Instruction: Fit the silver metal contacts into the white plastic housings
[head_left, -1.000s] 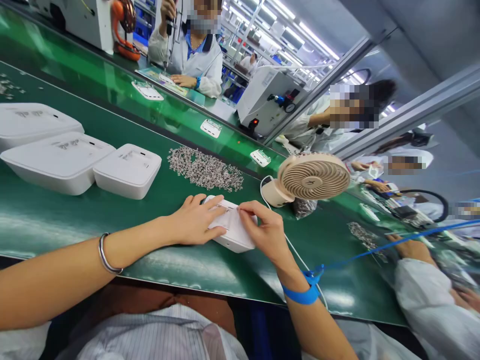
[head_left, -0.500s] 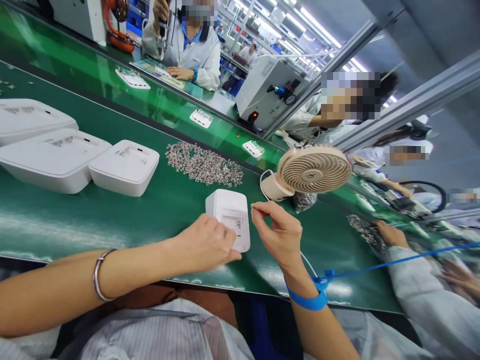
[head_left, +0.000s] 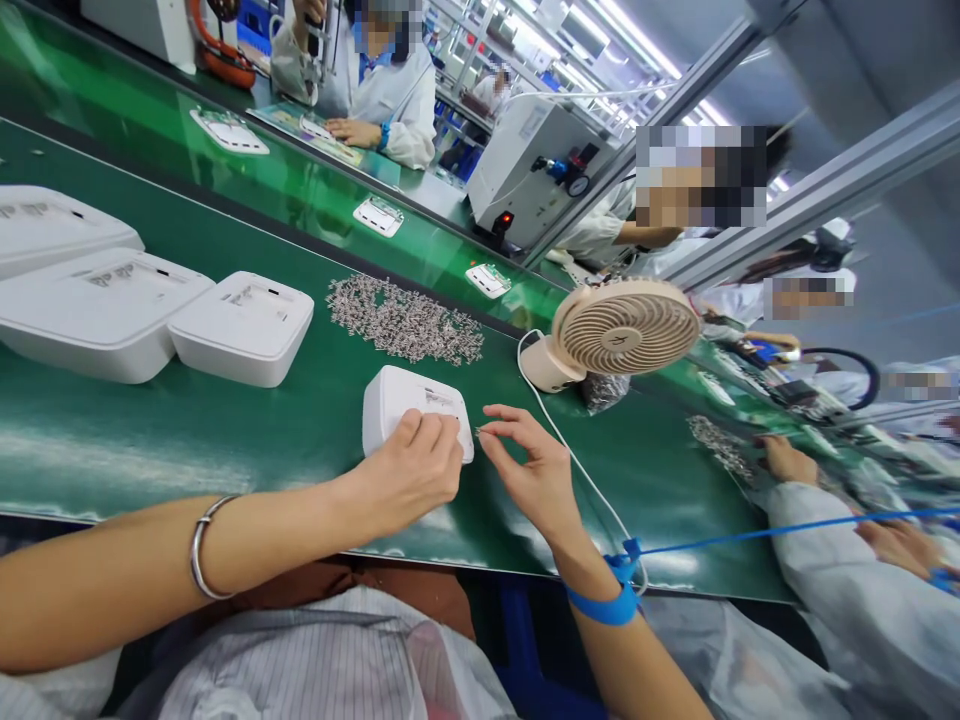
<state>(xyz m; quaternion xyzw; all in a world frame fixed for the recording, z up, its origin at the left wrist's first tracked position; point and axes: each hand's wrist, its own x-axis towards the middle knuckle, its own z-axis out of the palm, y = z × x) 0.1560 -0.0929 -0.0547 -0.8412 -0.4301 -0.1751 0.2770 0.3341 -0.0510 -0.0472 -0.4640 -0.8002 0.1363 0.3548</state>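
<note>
Left hand point(head_left: 409, 470) on white housing point(head_left: 399, 395), recessed face up, long axis unclear

Left hand point(head_left: 412, 460) partly hides the white box point(head_left: 391, 398).

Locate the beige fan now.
In the head view, right of centre, the beige fan stands on the green table, beyond the right hand and right of the larger pile of metal parts.
</note>
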